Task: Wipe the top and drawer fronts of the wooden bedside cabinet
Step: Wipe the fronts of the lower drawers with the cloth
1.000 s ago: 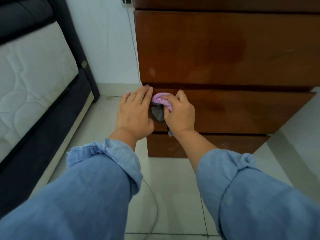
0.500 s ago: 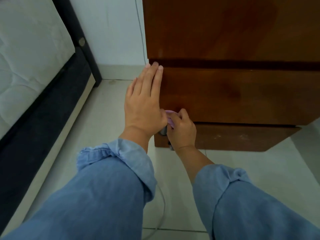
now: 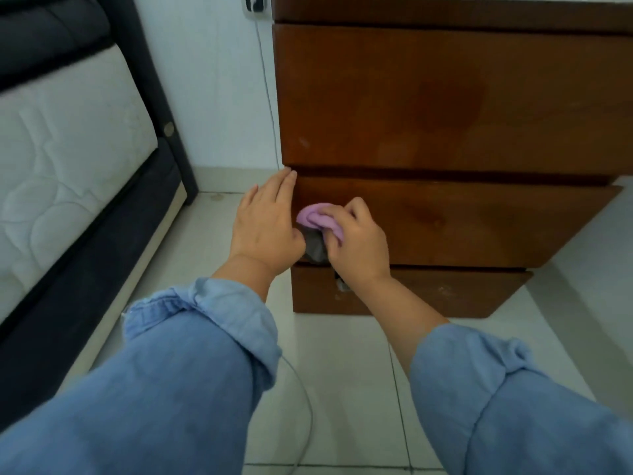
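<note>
The wooden bedside cabinet [image 3: 445, 97] fills the upper right, with a tall upper drawer front and a lower drawer front [image 3: 479, 221] below a dark gap. My right hand [image 3: 359, 245] is shut on a bunched purple and grey cloth [image 3: 317, 222], pressed against the left end of the lower drawer front. My left hand [image 3: 265, 222] lies flat with fingers together on the cabinet's left edge, right beside the cloth. The cabinet's top is out of view.
A dark bed frame with a white mattress [image 3: 61, 159] runs along the left. A white cable [image 3: 267, 90] hangs from a wall socket down beside the cabinet and trails over the tiled floor [image 3: 342, 389] between my sleeves.
My right hand has carried the cloth back up from the lower drawer's bottom edge to its middle left. The view has tilted up, showing more of the upper drawer.
</note>
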